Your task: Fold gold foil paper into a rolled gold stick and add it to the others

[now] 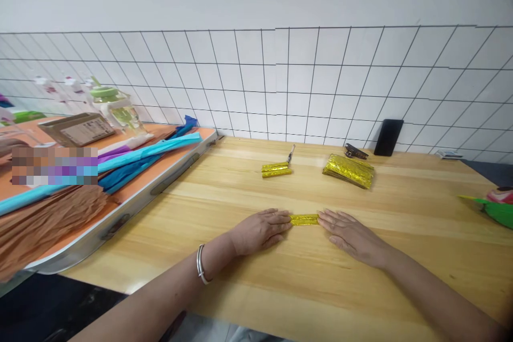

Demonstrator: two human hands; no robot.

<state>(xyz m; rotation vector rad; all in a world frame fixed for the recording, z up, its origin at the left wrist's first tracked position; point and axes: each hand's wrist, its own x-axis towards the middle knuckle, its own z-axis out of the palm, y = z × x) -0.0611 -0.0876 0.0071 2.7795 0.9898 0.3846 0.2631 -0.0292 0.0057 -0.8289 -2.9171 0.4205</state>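
Note:
A narrow gold foil strip (304, 219) lies flat on the wooden table, with a crease along its length. My left hand (262, 231) rests flat on the strip's left end, fingers stretched out. On its right end lie the fingertips of my right hand (352, 235), also spread flat. Beyond my hands sits a small folded gold piece (276, 170), with a thin metal tool (291, 154) beside it. Farther right is a thick stack of gold foil strips (348, 170). The strip's ends are hidden under my fingers.
A black phone (388, 138) leans against the tiled wall near a dark clip (356, 151). At left, an orange-topped table (132, 184) holds crepe paper (52, 222), a cardboard box (78, 129) and a green-lidded bottle (120, 109). A green object (499, 212) is at the right edge.

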